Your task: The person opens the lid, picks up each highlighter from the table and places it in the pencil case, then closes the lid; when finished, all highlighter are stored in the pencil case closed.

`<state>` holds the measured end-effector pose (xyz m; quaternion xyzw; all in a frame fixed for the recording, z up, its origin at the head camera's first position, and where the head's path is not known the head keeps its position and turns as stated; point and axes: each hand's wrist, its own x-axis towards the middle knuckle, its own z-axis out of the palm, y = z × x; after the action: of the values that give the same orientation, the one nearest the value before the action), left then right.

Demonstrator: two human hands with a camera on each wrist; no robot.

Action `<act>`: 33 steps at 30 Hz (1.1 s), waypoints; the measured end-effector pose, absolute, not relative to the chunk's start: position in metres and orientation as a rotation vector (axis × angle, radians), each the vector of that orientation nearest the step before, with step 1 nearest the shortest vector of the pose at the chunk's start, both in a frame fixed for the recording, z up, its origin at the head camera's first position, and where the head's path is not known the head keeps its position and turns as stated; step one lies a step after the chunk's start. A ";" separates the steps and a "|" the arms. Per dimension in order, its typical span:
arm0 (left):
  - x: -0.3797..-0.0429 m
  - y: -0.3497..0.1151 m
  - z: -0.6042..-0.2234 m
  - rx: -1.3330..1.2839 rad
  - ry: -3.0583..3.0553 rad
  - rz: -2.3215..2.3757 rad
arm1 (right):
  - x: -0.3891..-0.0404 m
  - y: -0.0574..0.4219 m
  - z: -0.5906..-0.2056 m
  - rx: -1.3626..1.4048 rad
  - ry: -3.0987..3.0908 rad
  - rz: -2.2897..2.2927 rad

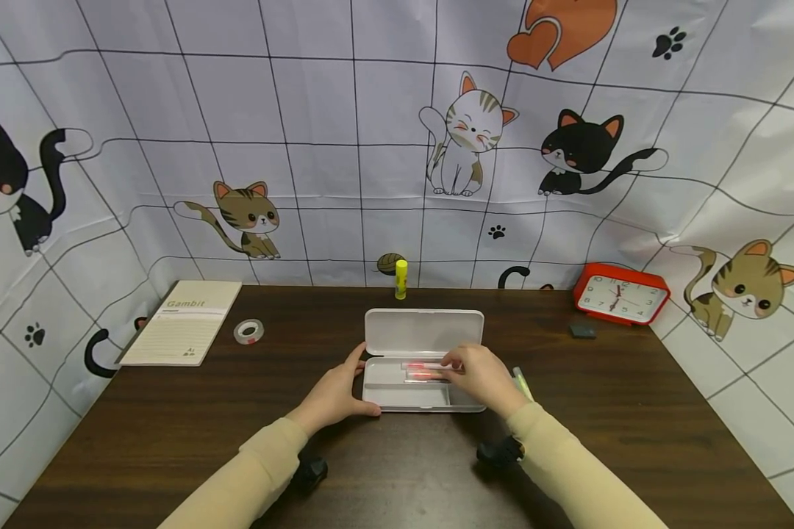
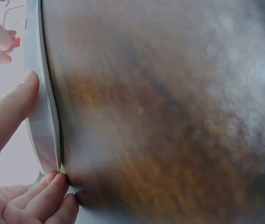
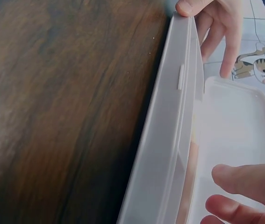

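Note:
A white pencil case [image 1: 406, 397] lies with its lid [image 1: 424, 333] raised toward the back. My left hand [image 1: 334, 395] grips its left end, thumb at the front corner and fingers round the side; in the left wrist view the thumb [image 2: 22, 98] presses the rim. Two pink-marked pens [image 1: 425, 375] lie side by side in the rear compartment. Over their right ends is my right hand [image 1: 479, 375]. In the right wrist view its thumb [image 3: 244, 179] and forefinger stand apart, with nothing showing between them. The front of the case hides the pens there.
A yellow-green pen [image 1: 521, 383] lies right of the case, partly behind the right wrist. At the back stand a yellow tube [image 1: 401, 279] and a red clock [image 1: 622, 294], with a small dark block [image 1: 582, 331] before it. Left are a tape roll [image 1: 248, 331] and a notebook [image 1: 181, 323].

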<state>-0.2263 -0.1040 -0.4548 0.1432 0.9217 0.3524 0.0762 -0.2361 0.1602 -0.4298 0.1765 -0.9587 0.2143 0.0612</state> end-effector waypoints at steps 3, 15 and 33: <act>-0.227 -0.104 -0.456 0.425 2.765 1.050 | -0.234 0.165 -0.431 0.550 -2.873 0.664; -0.227 -0.103 -0.455 0.414 2.767 1.040 | -0.225 0.195 -0.427 0.519 -2.887 0.698; -0.226 -0.102 -0.456 0.404 2.776 1.029 | -0.214 0.247 -0.427 0.401 -2.928 0.711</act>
<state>-0.2262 -0.1022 -0.4557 0.1349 0.9263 0.3434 0.0769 -0.2139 0.2468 -0.4265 0.1316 -0.9620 0.2337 0.0510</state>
